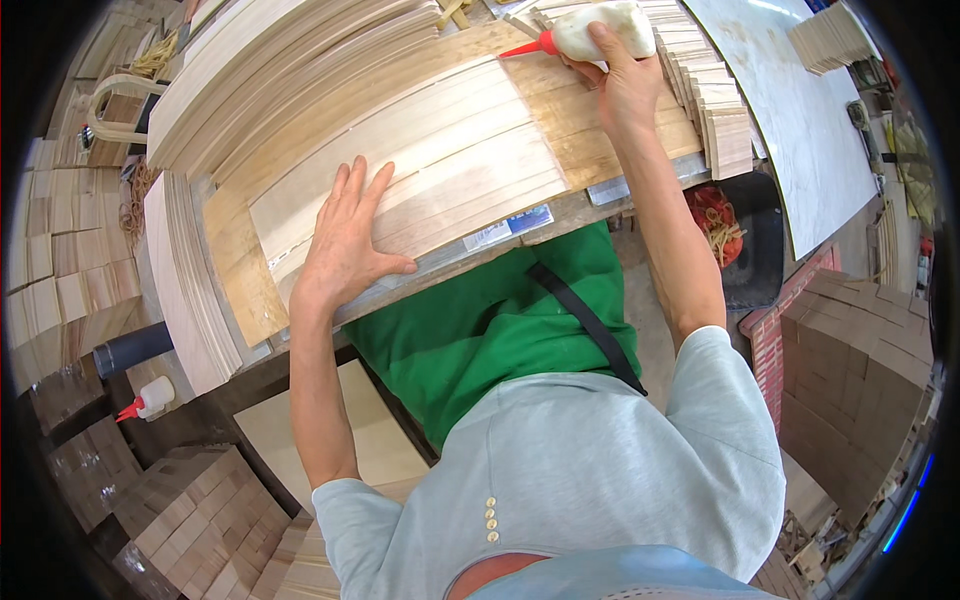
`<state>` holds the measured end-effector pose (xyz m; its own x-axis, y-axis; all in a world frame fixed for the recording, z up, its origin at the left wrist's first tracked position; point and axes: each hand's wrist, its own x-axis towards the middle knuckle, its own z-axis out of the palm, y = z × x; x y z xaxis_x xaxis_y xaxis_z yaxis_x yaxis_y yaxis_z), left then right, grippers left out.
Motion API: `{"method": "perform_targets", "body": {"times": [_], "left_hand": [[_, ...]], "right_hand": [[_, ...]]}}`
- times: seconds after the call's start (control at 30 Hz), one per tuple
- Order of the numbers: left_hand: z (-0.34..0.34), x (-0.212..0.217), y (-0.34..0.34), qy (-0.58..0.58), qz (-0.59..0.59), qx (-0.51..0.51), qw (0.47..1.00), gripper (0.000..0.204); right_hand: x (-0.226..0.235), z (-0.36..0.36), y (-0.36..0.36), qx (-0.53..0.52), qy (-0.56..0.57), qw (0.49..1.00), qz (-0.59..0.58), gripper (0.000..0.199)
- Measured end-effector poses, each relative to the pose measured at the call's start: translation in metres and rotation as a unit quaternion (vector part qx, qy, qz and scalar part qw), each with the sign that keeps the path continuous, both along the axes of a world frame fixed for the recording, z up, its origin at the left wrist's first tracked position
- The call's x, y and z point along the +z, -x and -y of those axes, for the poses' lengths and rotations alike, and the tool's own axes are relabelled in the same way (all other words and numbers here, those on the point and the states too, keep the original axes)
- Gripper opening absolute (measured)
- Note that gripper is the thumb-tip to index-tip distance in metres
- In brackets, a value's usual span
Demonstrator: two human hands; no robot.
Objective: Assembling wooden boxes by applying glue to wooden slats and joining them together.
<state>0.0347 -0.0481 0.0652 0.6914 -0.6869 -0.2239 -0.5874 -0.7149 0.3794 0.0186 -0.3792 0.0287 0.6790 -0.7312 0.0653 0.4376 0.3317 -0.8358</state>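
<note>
My right hand point(630, 88) is wrapped round a white glue bottle point(605, 28) with a red nozzle. The bottle lies tilted on its side, its nozzle tip pointing left near the far right corner of a pale wooden panel point(460, 150). That panel is made of several thin boards laid side by side on a yellowish wooden work board point(232, 240). Fingers spread, my left hand point(345, 240) rests flat on the panel's near left part. White spots, which look like glue, show along the panel's left edge.
Stacked thin boards point(290, 75) stand along the far side, with more board stacks point(185, 280) at the left and slats point(705, 90) at the right. A second glue bottle point(150, 398) sits at lower left. A black bin point(755, 240) holds red and yellow material.
</note>
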Motion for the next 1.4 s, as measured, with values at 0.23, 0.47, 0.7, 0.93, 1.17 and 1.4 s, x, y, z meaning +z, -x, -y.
{"method": "perform_targets", "body": {"times": [0.23,0.47,0.7,0.93,1.17,1.4], "left_hand": [[-0.003,-0.005,-0.002,0.002,0.012,-0.008,1.0,0.114],[-0.002,-0.003,-0.001,0.013,0.003,-0.002,1.0,0.112],[0.0,-0.001,0.0,-0.002,-0.001,0.007,1.0,0.112],[-0.004,-0.006,-0.001,0.017,0.007,0.0,1.0,0.109],[-0.008,-0.011,0.002,0.025,0.004,0.001,1.0,0.108],[0.006,-0.01,0.0,0.03,0.007,0.002,1.0,0.105]], "right_hand": [[-0.005,-0.002,0.003,-0.024,0.03,0.999,0.009,0.037],[-0.01,0.002,0.026,-0.042,0.069,0.997,-0.001,0.042],[-0.011,0.001,0.06,0.006,0.061,0.998,0.001,0.032],[-0.009,0.001,0.091,0.018,0.061,0.998,-0.012,0.03],[-0.006,-0.007,0.127,0.019,0.049,0.998,-0.029,0.029],[-0.002,-0.003,0.162,-0.007,0.034,0.997,-0.064,0.031]]}}
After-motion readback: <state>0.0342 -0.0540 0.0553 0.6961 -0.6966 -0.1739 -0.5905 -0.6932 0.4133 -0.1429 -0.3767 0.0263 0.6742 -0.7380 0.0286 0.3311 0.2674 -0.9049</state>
